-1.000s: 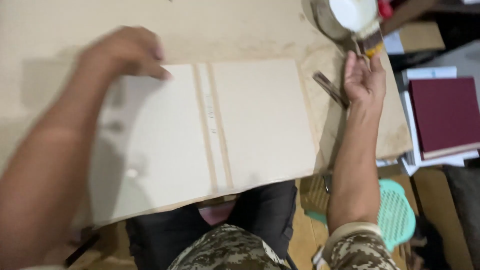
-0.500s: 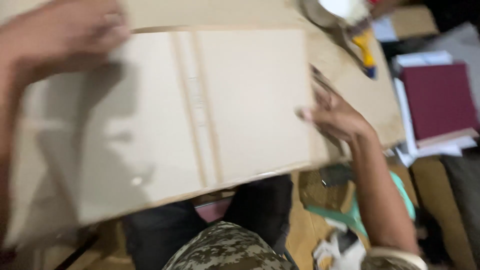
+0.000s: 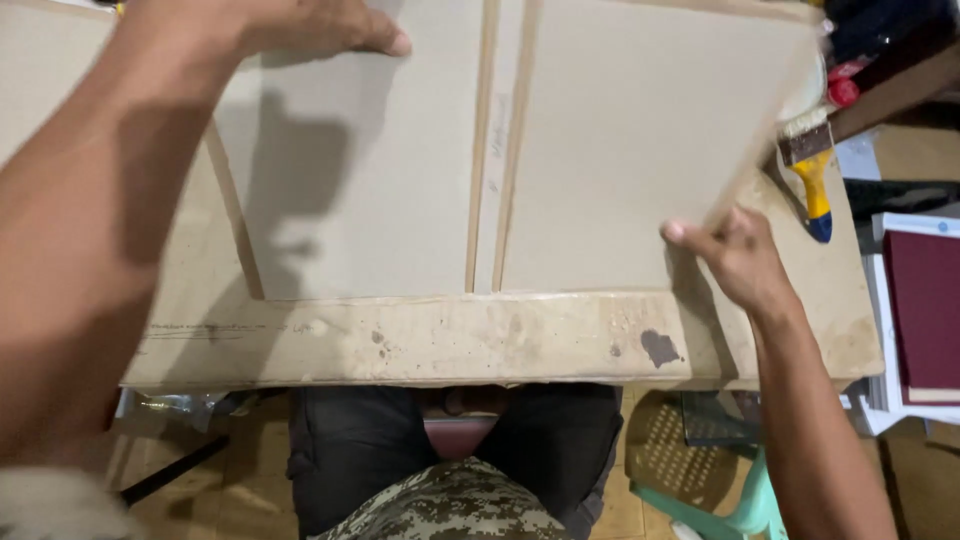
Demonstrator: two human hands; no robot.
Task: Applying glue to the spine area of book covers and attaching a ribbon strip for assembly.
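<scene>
On the stained worktable (image 3: 500,345), a large grey board cover (image 3: 420,170) with two tan strips lies flat; left hand (image 3: 300,25) presses its top, right hand (image 3: 735,255) pinches its right edge. Beside it, a yellow-handled brush (image 3: 810,170) and a maroon book (image 3: 925,310).

The board cover (image 3: 520,150) lies on the worktable (image 3: 450,345), between the two hands. The left hand (image 3: 300,25) presses its far left part, fingers on top; the right hand (image 3: 735,255) grips its right edge. Just beyond the right fingers lies a brush (image 3: 810,170) (on the table), and a book (image 3: 925,310) sits further right.
</scene>
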